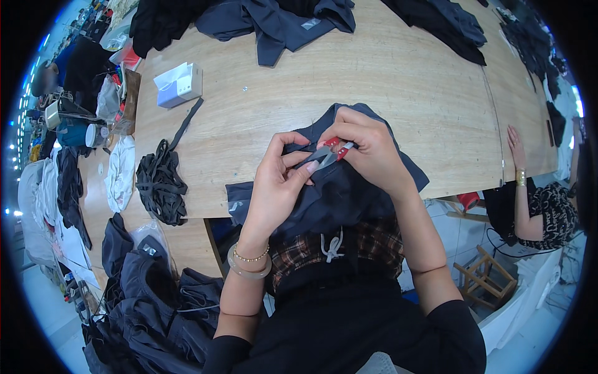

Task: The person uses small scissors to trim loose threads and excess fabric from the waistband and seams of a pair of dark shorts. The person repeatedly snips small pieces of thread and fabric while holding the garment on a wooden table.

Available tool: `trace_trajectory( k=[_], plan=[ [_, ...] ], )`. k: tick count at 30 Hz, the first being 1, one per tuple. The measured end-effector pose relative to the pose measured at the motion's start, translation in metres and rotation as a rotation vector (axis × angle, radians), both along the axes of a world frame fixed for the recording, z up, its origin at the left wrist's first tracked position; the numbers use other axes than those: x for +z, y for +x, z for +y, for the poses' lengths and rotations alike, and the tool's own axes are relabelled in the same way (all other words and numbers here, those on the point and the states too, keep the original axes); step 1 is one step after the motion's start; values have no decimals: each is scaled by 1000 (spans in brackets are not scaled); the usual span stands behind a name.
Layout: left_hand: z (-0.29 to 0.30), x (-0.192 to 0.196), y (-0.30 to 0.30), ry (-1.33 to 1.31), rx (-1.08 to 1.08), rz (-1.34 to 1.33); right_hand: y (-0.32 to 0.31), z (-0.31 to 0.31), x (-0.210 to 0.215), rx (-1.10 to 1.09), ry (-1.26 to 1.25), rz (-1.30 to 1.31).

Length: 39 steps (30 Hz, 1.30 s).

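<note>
A dark grey garment (349,196) lies bunched at the near edge of the wooden table (436,100) and over my lap. My right hand (377,146) grips a small pair of thread snips (342,153) with red handles, their grey blades pointing left. Thumb and fingers of my left hand (272,187) are closed on the garment's cloth, right at the blades. What lies between the blade tips is too small to make out. A light patch shows on the garment's left corner.
A tissue box (180,86) and a bundle of black strips (159,187) sit at left. Dark garments (280,28) lie along the far side, with a heap of clothes (156,299) at lower left. A person (548,215) sits at right near a wooden stool (486,274).
</note>
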<state>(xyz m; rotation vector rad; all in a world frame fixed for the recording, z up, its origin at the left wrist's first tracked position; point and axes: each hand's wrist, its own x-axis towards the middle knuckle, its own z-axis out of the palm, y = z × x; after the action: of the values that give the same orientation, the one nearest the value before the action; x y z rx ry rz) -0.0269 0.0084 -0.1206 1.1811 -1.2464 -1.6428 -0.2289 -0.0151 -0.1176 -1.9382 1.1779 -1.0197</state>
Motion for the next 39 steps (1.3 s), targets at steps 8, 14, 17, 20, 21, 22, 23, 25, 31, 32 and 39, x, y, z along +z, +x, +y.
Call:
trace_trajectory(
  k=[8,14,17,20,21,22,23,25,31,32,39],
  plan=[
    [1,-6,-8,-235,117,-120,18,10,16,-42,196,-167],
    [-3,-11,-4,-228,244,-83,11,8,8,-189,213,-385],
    [-5,-11,-2,-228,261,-96,-9,9,-1,-252,76,-156],
    [-6,-12,-1,-243,243,-119,-16,6,-14,-192,22,20],
    [-6,-12,-1,-248,235,-128,-15,6,-16,-170,-26,45],
    [-7,-12,-1,-242,230,-136,-12,6,-18,-146,-72,69],
    [-7,-10,-1,-236,225,-144,-10,5,-19,-123,-119,92],
    [-8,-9,-1,-227,216,-156,-8,4,-20,-114,-130,121],
    [-11,-6,2,-203,183,-159,-4,0,-16,-73,-83,97],
    [-12,-7,3,-189,180,-149,-4,-1,-16,-62,-65,83],
    [-13,-8,6,-176,143,-48,-10,-6,-16,45,19,-2]
  ],
)
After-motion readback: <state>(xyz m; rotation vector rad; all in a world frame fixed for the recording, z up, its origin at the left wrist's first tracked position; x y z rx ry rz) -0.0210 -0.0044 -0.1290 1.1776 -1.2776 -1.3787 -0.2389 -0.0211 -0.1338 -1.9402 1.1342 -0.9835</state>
